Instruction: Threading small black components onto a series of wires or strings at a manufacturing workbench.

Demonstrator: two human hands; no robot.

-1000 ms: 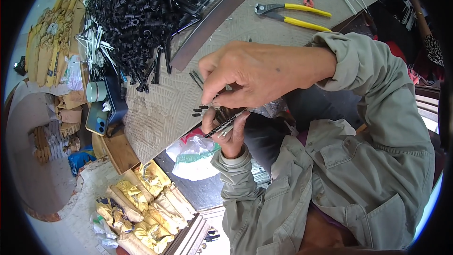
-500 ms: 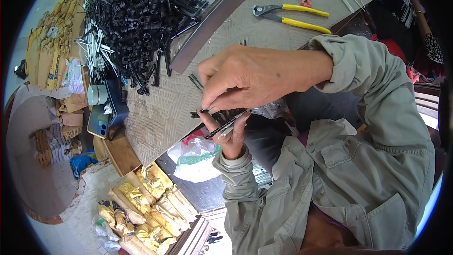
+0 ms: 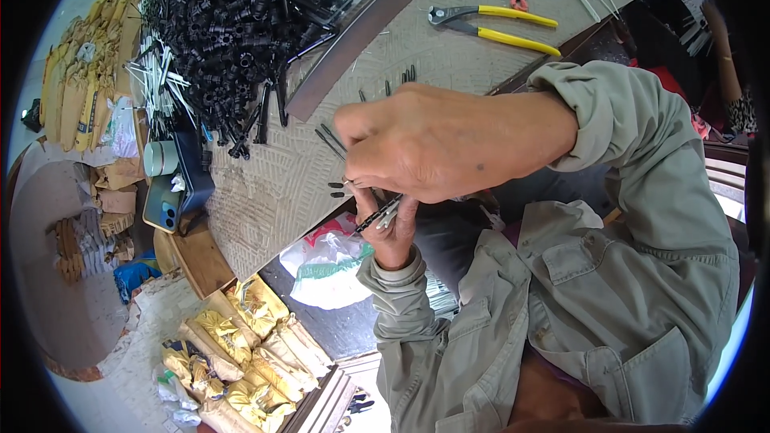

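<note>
My left hand (image 3: pixel 391 247) is closed around a small bundle of thin black and white sticks (image 3: pixel 377 215), just off the near edge of the work table. Directly above it, my right hand (image 3: pixel 457 143) is pinched, its fingertips meeting the fingers of the left hand. The back of the right hand covers whatever lies between its fingers. On the table just beyond the hands are several thin dark rods (image 3: pixel 330 138). A large heap of black plastic tubular parts (image 3: pixel 233 48) lies farther off to the left, bordered by a dark flat bar (image 3: pixel 361 38).
Yellow-handled pliers (image 3: pixel 513 15) and a red-handled tool (image 3: pixel 520 0) lie at the far right. White sticks (image 3: pixel 160 80), phones (image 3: pixel 159 207) and a pale green cup (image 3: pixel 160 159) line the left. Below are a plastic bag (image 3: pixel 325 273) and wrapped packages (image 3: pixel 249 353). Another person's arm (image 3: pixel 718 44) shows at right.
My right hand has shifted slightly down and turned, covering more of the sticks in my left hand. The other person's arm at the far right has moved.
</note>
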